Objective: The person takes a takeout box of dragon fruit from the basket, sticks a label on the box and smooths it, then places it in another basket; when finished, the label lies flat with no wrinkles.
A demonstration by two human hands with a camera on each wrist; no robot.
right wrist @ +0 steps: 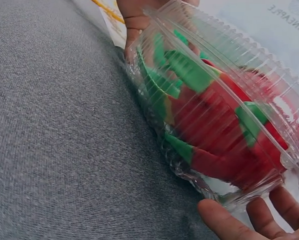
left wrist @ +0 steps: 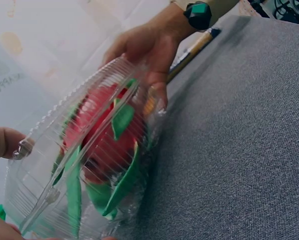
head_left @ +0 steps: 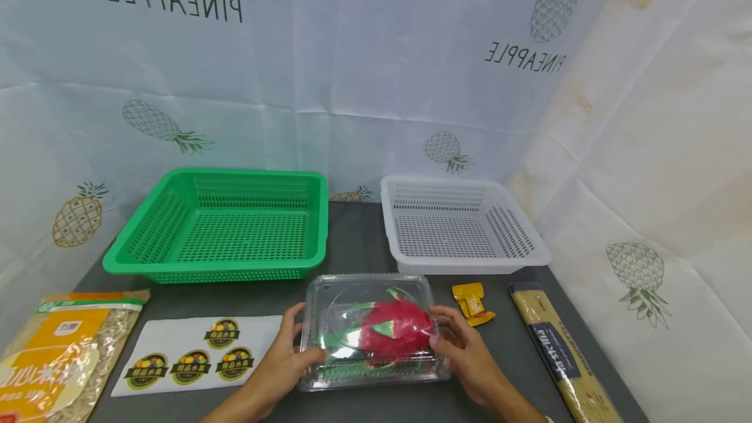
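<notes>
A clear plastic clamshell box (head_left: 329, 374) with its lid down stands at the table's front middle. Inside lies a red dragon fruit (head_left: 399, 326) with green scales, seen through the plastic in both wrist views. My left hand (head_left: 288, 358) grips the box's left side, thumb over the near corner and fingers behind. On the opposite side my right hand (head_left: 467, 351) holds it, the thumb on the lid's edge and the fingers along the side wall. To the left of my left hand lies a white sheet of round fruit stickers (head_left: 170, 331).
Behind the box stand a green basket (head_left: 320, 240) and a white basket (head_left: 470, 266). A small yellow packet (head_left: 472, 302) and a long pasta packet (head_left: 561, 351) lie to the right. At far left is a bag of grain (head_left: 64, 358). Pineapple-print cloth (head_left: 352, 51) hangs behind.
</notes>
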